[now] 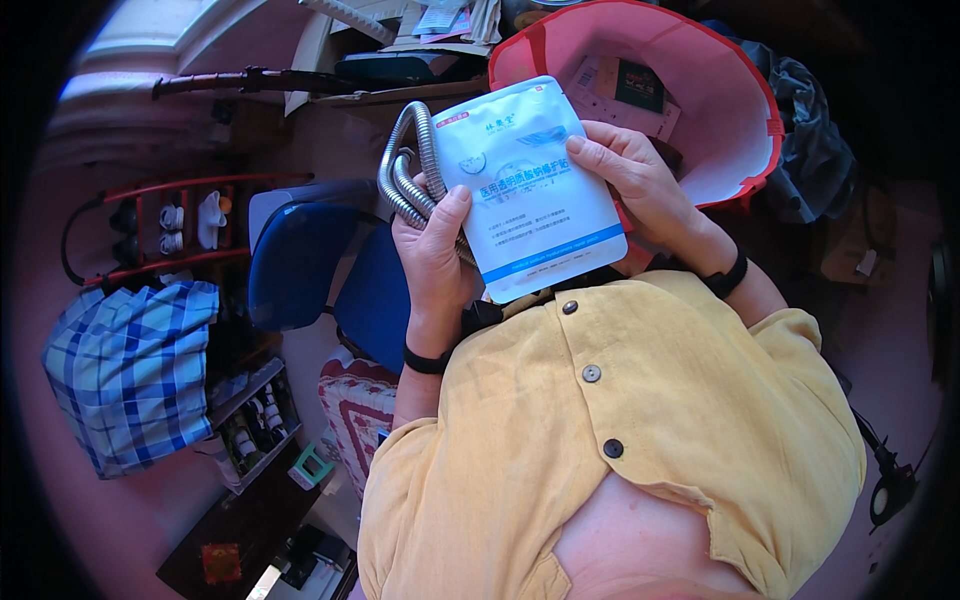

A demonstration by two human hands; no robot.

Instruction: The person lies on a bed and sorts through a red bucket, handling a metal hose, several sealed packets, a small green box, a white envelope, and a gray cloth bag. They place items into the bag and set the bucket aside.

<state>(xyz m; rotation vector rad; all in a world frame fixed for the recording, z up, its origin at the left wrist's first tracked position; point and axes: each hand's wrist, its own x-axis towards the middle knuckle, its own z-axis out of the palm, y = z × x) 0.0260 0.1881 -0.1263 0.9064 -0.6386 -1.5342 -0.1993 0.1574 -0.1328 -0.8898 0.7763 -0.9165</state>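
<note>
A flat white and pale-blue sachet (pixel 535 215), with a blue band along its lower part, is held up in front of my chest, its printed side facing me. My left hand (pixel 438 240) grips its left edge, thumb on the front. Looped in the same hand is a shiny flexible metal hose (pixel 408 170); its lower run passes behind the sachet, where it is hidden. My right hand (pixel 635 175) pinches the sachet's upper right edge with the thumb on the front and the other fingers behind.
Just beyond my right hand stands a red-rimmed, pink-lined bag (pixel 730 130) with papers and a dark green box inside. To the left are a blue chair (pixel 310 260), a red shoe rack (pixel 150 225) and a blue checked cloth (pixel 130 370). Cardboard boxes (pixel 400 95) stand at the back.
</note>
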